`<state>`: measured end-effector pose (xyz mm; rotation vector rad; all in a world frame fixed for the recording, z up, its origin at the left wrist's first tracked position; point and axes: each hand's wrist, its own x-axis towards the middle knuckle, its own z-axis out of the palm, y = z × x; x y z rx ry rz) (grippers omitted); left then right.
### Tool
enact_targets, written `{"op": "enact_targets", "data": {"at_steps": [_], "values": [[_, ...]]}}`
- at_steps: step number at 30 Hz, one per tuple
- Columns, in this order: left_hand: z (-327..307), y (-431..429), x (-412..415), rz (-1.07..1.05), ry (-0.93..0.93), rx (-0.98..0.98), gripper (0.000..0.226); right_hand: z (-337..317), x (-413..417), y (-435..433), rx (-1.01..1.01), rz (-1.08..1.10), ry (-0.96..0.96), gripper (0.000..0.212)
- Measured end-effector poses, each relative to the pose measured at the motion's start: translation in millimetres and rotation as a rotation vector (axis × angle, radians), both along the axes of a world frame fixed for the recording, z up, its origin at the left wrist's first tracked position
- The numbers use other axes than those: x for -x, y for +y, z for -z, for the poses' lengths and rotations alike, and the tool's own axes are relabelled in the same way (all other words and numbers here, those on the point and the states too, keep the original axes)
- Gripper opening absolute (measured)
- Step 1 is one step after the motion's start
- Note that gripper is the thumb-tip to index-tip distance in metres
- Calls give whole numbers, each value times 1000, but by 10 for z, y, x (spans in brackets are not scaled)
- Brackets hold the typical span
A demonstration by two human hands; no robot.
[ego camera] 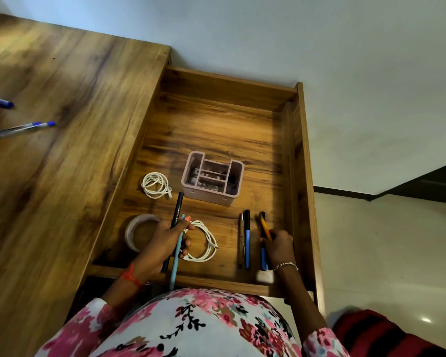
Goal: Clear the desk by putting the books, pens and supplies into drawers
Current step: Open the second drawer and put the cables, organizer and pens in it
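Over the open drawer (211,130), the left hand (162,243) grips a black pen (178,204) and a pale blue pen (175,264), while the right hand (280,247) pinches an orange pencil (264,226), all likely light, stiff and slippery, best held mid-barrel.

Left hand (165,240) grips two pens (177,212), right hand (280,247) pinches a pencil (264,226).

Drawer (224,94) open, centre frame, right of counter (62,163). Organizer (213,177) mid-drawer, cable (150,181) to its left. Left grip (169,240), lower centre, curled round black pen (177,212) and pale pen (176,256), over second cable (213,239), beside tape (129,235). Right grip (278,247), lower right, pinches pencil (265,229) above dark pen (263,257). Brown pen (240,240), blue pen (247,238) side by side between grips. Blue pens (23,128) on counter, left edge.
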<state>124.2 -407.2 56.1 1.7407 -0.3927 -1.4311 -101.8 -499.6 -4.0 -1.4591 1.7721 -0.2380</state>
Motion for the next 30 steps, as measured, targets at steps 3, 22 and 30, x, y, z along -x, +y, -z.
{"op": "enact_targets", "data": {"at_steps": [3,22,30], "values": [[11,-10,12,19,-2,-4,30,3,30,32,38,-19,11,15],[72,-43,157,144,4,-13,30,-56,-237,142,2,-156,280,34],[58,-15,182,172,-7,5,31,-101,-197,125,15,-183,319,26]]}}
